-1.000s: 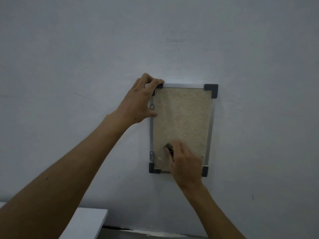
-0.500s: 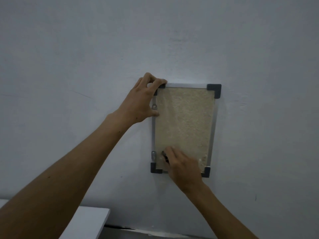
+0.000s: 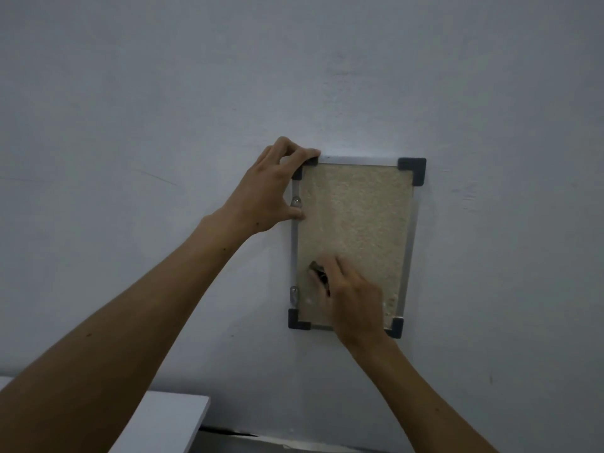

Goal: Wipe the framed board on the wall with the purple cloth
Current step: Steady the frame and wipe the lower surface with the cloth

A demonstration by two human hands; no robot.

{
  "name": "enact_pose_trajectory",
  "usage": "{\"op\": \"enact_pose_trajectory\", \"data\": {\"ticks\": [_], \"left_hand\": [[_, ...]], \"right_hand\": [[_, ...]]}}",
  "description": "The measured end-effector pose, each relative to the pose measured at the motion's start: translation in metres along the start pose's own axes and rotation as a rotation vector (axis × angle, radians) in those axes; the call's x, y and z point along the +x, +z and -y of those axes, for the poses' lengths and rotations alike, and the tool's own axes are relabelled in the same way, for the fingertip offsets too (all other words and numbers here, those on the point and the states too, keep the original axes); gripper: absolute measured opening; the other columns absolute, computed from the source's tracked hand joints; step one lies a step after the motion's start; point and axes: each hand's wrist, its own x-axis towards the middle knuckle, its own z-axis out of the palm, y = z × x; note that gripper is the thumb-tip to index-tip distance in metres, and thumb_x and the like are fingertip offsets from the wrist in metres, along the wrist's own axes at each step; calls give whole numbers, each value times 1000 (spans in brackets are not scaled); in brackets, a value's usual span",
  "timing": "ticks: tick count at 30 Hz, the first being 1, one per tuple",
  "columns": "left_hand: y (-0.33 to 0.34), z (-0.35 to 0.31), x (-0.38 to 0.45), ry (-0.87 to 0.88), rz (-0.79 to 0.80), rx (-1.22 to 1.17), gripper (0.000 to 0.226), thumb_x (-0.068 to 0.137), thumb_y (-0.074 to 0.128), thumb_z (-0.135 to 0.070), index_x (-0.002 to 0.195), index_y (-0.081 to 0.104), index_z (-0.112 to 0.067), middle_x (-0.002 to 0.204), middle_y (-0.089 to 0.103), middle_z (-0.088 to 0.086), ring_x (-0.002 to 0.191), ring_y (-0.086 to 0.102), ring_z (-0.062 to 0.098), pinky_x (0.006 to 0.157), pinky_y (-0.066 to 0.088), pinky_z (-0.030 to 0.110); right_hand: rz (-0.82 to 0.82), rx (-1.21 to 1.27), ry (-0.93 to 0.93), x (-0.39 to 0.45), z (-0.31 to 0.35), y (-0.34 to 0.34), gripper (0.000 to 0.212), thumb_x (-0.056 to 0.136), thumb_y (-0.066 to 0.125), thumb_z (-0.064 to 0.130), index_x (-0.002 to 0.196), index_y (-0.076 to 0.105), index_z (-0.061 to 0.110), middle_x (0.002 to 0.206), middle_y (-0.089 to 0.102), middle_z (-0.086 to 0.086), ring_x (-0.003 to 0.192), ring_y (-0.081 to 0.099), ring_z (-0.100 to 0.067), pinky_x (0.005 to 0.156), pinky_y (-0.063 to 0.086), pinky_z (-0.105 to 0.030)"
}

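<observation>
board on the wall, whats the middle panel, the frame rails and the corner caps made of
Panel: looks like cork or pressed fibre, matte, with a speckled tan grain. Rails: probably aluminium, thin and pale grey with a faint sheen. Corner caps: likely moulded plastic, dark grey and dull, with rounded edges. The dim light leaves all three uncertain.
</observation>
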Motion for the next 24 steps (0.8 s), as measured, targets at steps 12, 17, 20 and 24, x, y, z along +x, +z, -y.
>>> {"op": "enact_pose_trajectory", "data": {"ticks": [12,17,20,24], "left_hand": [[-1,-1,-1,-5,0,-2,100,60,93,-28,146,41,-24,129,42,-1,114,44,16,92,38,22],[-2,-1,-2,-1,-2,-3,100,59,92,-27,146,42,-24,129,42,-2,113,44,16,91,38,23],[-3,-2,0,-8,2,0,100,60,92,-28,146,42,-24,128,42,-2,112,44,15,92,37,22],[-7,-1,2,-29,36,-36,93,66,89,-27,146,43,-27,127,43,-2,114,45,17,96,43,28]], "right_hand": [[-58,-23,-45,13,17,3,16,91,75,25,98,67,14,85,66,0,53,55,-13,41,48,-27],[117,-40,-249,-8,11,4,12,89,75,19,99,69,14,92,68,1,57,58,-15,41,43,-25],[117,-70,-298,10,7,-1,12,89,73,16,99,68,14,90,67,0,55,57,-15,40,42,-24],[11,-102,-177,43,9,-7,11,99,63,26,103,64,16,89,64,3,59,55,-12,45,49,-29]]}}
